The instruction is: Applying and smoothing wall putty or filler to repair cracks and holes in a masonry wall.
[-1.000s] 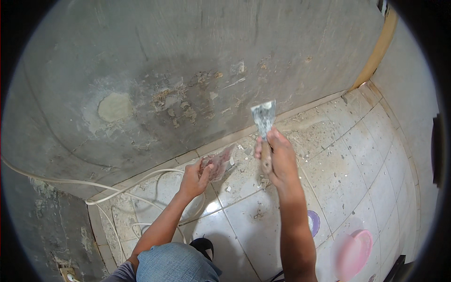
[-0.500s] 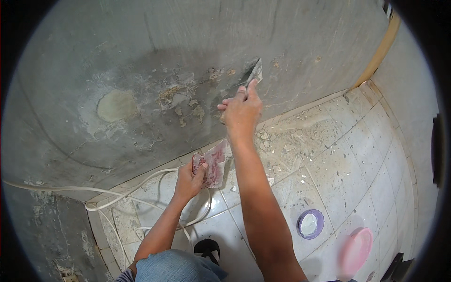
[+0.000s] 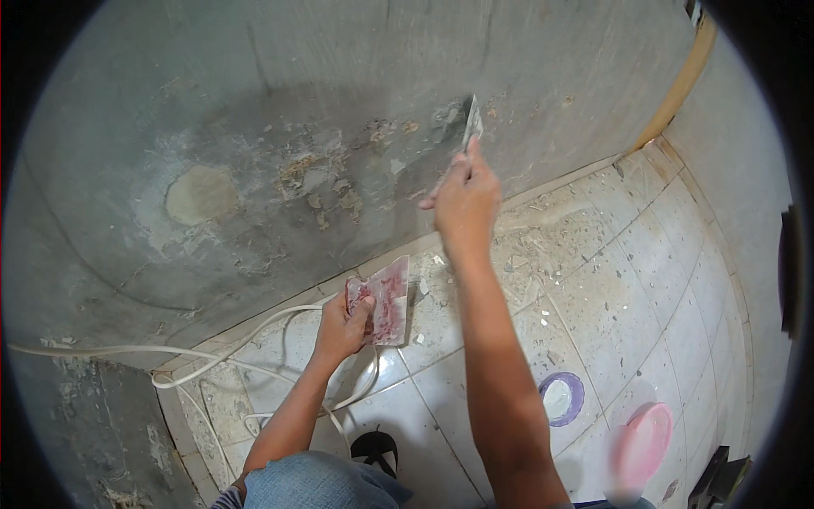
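Observation:
My right hand (image 3: 469, 204) is closed round the handle of a putty knife (image 3: 473, 119). Its thin blade, seen almost edge-on, is up against the grey wall (image 3: 339, 51), just left of some small chipped spots. Lower and to the left, my left hand (image 3: 341, 331) grips a flat, pale plastic spreader (image 3: 392, 297) smeared with dark red, thumb on top. That spreader is held above the floor by the foot of the wall. Between the hands and a round beige patch (image 3: 202, 195), the wall surface is flaked and rough.
White cables (image 3: 254, 360) loop across the floor at left, under my left forearm. Plaster crumbs litter the tiles (image 3: 653, 356) along the wall. A purple-rimmed tub (image 3: 578, 400) of white paste and a pink basin (image 3: 646, 445) stand at right. My sandalled foot (image 3: 374, 448) is below.
My right hand and the putty knife have shifted right and slightly up along the wall, and the blade has turned more edge-on. My left hand with the spreader has barely moved.

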Motion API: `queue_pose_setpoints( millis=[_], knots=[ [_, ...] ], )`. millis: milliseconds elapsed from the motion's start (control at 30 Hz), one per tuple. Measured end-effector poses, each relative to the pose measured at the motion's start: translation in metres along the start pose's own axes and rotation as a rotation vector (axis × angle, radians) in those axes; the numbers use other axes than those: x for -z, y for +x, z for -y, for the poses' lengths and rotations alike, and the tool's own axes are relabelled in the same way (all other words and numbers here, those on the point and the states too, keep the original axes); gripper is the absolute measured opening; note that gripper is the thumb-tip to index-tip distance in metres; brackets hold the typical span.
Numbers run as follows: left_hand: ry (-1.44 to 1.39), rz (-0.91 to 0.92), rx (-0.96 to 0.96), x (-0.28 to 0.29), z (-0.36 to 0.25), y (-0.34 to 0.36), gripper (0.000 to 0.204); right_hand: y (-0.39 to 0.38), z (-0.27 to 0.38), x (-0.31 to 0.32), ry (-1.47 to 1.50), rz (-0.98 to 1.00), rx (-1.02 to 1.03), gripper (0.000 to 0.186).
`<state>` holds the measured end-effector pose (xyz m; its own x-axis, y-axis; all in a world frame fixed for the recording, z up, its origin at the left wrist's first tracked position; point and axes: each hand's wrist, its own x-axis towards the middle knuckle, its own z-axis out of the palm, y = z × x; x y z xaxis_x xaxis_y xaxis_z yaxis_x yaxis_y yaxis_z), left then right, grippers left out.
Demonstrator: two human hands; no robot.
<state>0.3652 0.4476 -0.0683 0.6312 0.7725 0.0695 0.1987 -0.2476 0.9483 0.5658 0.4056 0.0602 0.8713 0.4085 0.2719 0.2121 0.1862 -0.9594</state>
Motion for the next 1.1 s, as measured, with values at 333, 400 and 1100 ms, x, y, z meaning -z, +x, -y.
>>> queue_pose_setpoints(
  millis=[333, 400, 1100],
  knots=[
    [-0.105, -0.008, 0.196, 0.014, -0.004, -0.011, 0.017, -0.032, 0.012, -0.004, -0.292, 0.182, 0.055, 0.038],
    [-0.062, -0.002, 0.194, 0.011, -0.024, -0.022, 0.018, -0.019, 0.032, 0.016, -0.121, 0.198, -0.236, 0.038],
    [-0.363, -0.196, 0.195, 0.055, -0.039, -0.051, 0.010, -0.048, -0.025, 0.064, 0.936, 0.537, -0.528, 0.033]
  ],
)
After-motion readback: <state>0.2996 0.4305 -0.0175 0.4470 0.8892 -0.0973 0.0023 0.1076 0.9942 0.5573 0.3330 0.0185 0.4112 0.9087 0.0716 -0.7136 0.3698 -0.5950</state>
